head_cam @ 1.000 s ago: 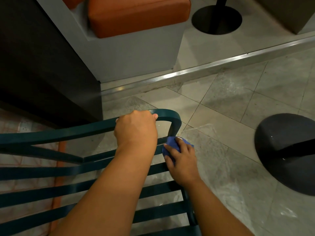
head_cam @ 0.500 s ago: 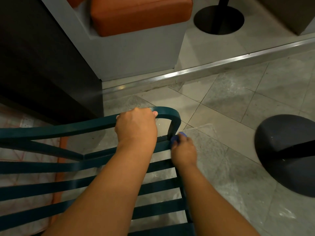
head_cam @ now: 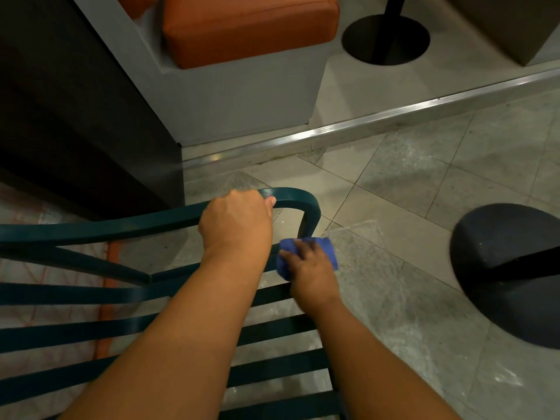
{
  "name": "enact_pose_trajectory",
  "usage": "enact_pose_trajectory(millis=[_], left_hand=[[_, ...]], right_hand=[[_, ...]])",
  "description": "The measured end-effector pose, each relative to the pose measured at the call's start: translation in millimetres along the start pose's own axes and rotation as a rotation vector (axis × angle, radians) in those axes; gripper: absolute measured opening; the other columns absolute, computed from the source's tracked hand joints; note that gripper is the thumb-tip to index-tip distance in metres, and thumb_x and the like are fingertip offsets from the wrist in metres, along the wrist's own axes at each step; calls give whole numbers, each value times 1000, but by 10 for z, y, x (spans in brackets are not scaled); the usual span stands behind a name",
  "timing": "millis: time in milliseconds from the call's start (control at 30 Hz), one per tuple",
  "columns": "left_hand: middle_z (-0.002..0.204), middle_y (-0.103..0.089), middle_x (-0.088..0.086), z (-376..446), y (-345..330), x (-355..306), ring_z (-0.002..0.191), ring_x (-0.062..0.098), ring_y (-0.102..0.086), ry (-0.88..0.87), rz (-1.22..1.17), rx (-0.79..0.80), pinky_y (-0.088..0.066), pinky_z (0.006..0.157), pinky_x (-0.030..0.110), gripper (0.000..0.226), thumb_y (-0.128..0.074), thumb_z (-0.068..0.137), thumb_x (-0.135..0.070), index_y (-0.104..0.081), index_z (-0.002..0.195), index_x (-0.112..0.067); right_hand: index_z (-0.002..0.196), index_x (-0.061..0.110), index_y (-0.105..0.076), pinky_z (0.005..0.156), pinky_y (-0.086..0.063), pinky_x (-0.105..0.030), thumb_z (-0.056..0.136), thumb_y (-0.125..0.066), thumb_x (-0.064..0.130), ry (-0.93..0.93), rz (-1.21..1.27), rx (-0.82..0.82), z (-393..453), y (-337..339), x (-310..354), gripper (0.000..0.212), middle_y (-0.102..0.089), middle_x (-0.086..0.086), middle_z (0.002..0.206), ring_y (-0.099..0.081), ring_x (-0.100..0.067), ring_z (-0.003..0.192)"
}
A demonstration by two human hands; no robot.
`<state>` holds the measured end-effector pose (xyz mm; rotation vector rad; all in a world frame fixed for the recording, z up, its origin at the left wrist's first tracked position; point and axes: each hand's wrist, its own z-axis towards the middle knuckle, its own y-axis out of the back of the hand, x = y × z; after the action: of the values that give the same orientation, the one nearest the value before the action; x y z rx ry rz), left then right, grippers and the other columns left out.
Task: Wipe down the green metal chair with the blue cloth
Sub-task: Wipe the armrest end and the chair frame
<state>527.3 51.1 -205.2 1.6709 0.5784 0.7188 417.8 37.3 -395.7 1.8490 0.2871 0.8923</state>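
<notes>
The green metal chair (head_cam: 91,228) is seen from above, its curved top rail and slats filling the lower left of the view. The top rail is gripped by the left hand (head_cam: 238,221), fingers curled over it near the bend. The blue cloth (head_cam: 328,248) is pressed by the right hand (head_cam: 309,265) against the chair's side upright, just below the rail's curved corner, with the fingers spread over the bunched cloth; whether the thumb wraps the upright cannot be told.

The step in hand appears to be wiping that upright. It would be done well if the cloth were wrapped around the bar so all faces are covered, and drawn along its length with firm pressure, while the chair is steadied at the rail. The slat junctions would need extra passes, since dirt likely gathers there.

Beyond the chair, an orange cushion (head_cam: 248,28) sits on a grey bench base (head_cam: 236,101). A dark round table base (head_cam: 512,277) lies on the tiled floor (head_cam: 394,183) to the right, near the working elbow, and could limit movement on that side.
</notes>
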Motion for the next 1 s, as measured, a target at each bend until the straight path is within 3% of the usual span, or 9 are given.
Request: enact_pose_trajectory(millis=[133, 233, 367, 433, 533, 733, 833, 900, 1000], left_hand=[[56, -37, 3, 0, -19, 36, 47, 16, -29, -26, -13, 9, -21, 42, 28, 48, -34, 98, -49, -58, 79, -12], [59, -37, 3, -30, -26, 69, 54, 17, -36, -55, 33, -16, -31, 49, 31, 46, -36, 99, -42, -64, 92, -7], [93, -62, 8, -44, -80, 122, 80, 23, -56, -76, 139, -38, -36, 58, 32, 26, -43, 99, -20, -60, 113, -6], [106, -62, 10, -40, -112, 143, 94, 25, -60, -69, 168, -15, -37, 61, 32, 32, -44, 97, -14, -51, 127, -6], [121, -56, 12, -30, -133, 159, 108, 28, -56, -45, 140, 37, -42, 68, 34, 49, -45, 95, -14, -33, 142, -9], [130, -50, 11, -148, -46, 246, 117, 30, -51, 64, -138, 85, -45, 82, 36, 54, -54, 91, -15, -33, 141, -14], [152, -30, 8, -331, -130, 457, 140, 27, -28, 53, -333, 53, -18, 116, 48, 68, -53, 89, -12, -20, 148, -18], [159, -12, 2, -463, -254, 636, 147, 17, -7, 29, -304, 21, 1, 118, 49, 74, -48, 89, -8, -7, 151, -19], [160, 0, -1, -680, -354, 901, 147, 15, 4, 141, -288, -7, 4, 118, 48, 77, -44, 90, -12, 2, 151, -20]], right_hand=[[133, 20, -53, 100, -44, -37, 96, -50, 15, -420, 538, -96, 80, 226, -443, 37, -56, -10, 129, -54, -28, 117], [123, 16, -54, 84, -46, -38, 99, -44, 20, -623, 839, -165, 180, 541, -474, 26, -59, -14, 113, -58, -31, 107], [128, 29, -52, 88, -51, -36, 99, -45, 29, -441, 1093, -428, 212, 1053, 7, 29, -54, 3, 118, -55, -20, 108], [126, 31, -56, 94, -49, -35, 98, -49, 28, -140, 968, -435, 209, 1206, 328, 29, -53, 14, 116, -53, -11, 109], [121, 34, -61, 98, -40, -40, 94, -50, 32, 199, 416, -357, 322, 1285, 654, 30, -56, 8, 124, -45, -19, 116], [120, 34, -57, 89, -44, -44, 95, -41, 40, 200, 9, -50, 602, 1549, 1026, 30, -59, -3, 118, -52, -28, 108], [125, 30, -54, 92, -39, -43, 96, -41, 38, 279, -60, -94, 489, 1448, 1222, 32, -57, -4, 119, -48, -28, 110], [127, 29, -52, 95, -35, -43, 95, -44, 33, 303, -86, -179, 412, 1321, 1289, 33, -55, -4, 121, -47, -28, 111], [133, 25, -48, 106, -27, -48, 94, -45, 27, 287, -103, -224, 344, 1161, 1426, 38, -51, -8, 128, -43, -32, 118]])
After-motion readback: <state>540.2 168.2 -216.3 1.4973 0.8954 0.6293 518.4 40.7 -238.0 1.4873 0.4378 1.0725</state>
